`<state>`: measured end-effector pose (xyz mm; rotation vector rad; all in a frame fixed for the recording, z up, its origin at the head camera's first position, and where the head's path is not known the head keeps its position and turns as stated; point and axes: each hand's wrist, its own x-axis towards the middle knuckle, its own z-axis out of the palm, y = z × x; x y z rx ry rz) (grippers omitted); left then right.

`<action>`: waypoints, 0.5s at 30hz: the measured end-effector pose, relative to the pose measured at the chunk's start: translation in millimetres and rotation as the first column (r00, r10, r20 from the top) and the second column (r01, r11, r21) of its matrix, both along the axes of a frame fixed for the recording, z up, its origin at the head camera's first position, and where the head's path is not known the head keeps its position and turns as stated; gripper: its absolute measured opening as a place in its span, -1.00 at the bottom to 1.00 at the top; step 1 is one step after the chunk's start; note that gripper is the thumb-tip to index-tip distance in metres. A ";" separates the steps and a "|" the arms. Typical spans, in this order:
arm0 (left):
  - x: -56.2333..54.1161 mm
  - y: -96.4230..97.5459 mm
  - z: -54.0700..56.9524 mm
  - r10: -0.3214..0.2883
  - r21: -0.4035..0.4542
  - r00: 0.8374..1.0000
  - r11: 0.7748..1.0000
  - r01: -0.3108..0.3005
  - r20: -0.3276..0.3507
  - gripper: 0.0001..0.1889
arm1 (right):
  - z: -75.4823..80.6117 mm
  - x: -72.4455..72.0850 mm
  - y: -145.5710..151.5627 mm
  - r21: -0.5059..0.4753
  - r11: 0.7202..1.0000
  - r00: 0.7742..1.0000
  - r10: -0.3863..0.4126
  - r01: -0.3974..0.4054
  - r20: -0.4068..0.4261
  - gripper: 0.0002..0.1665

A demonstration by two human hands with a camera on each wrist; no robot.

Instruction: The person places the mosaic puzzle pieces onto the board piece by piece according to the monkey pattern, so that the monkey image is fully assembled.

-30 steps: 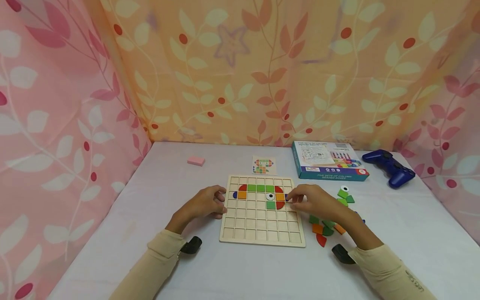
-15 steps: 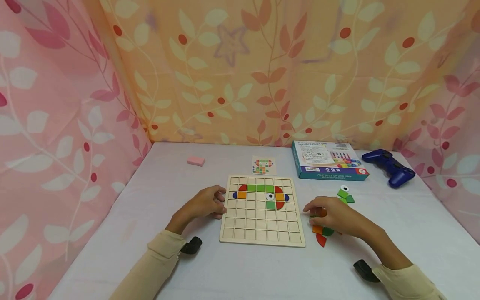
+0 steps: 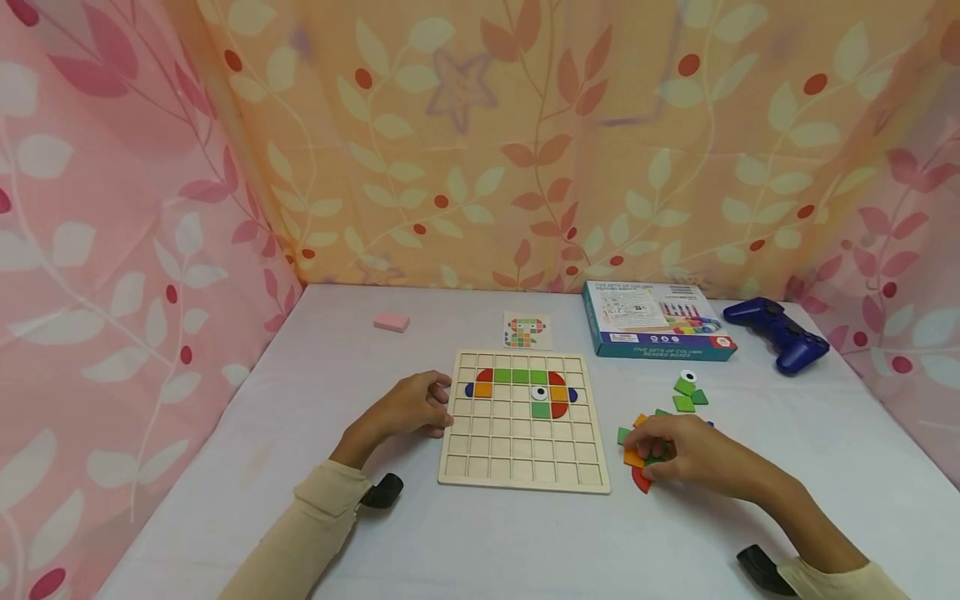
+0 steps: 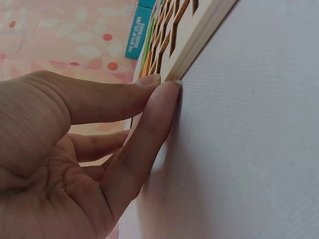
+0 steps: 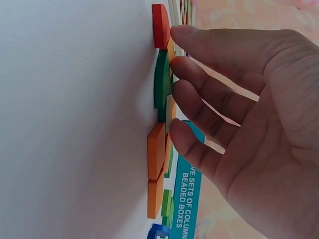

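A pale wooden grid board [image 3: 522,467] lies on the table with coloured tiles set in its upper rows: green squares [image 3: 521,377], red curved pieces, orange squares, blue half-rounds and an eye tile [image 3: 539,393]. At its left edge, my left hand [image 3: 405,406] pinches the rim between thumb and finger; the left wrist view shows the thumb [image 4: 114,102] on top. My right hand [image 3: 697,454] is over the loose tiles right of the board, fingers bent and apart. In the right wrist view, the fingertips are close to a red piece [image 5: 160,26] and a dark green piece [image 5: 162,79]; nothing is held.
Behind the board lies a small pattern card [image 3: 527,331], with a pink block [image 3: 392,322] to its left. A teal box [image 3: 660,322] and a blue game controller [image 3: 777,335] stand at the back right. Green tiles [image 3: 684,404] lie beyond the right hand.
My right hand has left the blue half-round on the board's right side and moved right and nearer, over the loose tiles. The left hand stays at the board's edge.
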<state>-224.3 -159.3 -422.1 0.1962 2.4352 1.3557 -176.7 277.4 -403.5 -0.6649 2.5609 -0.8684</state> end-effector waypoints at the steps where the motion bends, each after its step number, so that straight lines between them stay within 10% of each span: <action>1: 0.0 0.2 0.1 0.004 -0.003 1.000 1.000 -0.004 0.000 -0.32 | 0.2 1.7 0.4 -0.001 1.000 1.000 0.002 -0.002 0.008 -0.67; 15: -1.2 0.0 -1.4 0.003 -0.012 1.000 1.000 -0.003 0.000 -0.32 | -0.6 17.1 0.1 0.041 0.998 0.998 0.040 -0.038 -0.044 -0.63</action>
